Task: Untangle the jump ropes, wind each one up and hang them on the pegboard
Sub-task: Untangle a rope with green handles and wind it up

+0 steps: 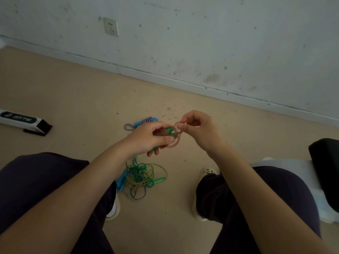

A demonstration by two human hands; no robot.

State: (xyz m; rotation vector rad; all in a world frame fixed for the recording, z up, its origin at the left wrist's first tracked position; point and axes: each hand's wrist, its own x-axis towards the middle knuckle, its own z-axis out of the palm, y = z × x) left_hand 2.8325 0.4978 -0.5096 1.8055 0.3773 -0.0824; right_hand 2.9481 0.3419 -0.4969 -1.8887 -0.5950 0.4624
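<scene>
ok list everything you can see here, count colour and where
green handle: 1, green, gripped in the left hand
rubber band: 1, tan, twisted between both hands
rope tangle: 1 heap, green, yellow and blue cords with green and blue handles, floor between the feet
braided rope: 1, blue and white, floor beyond the left hand
box: 1, white and black, floor at left
wall socket: 1, white, on the wall
shoes: 2, pale, on the floor
left hand: holds the handle
right hand: pinches the band
</scene>
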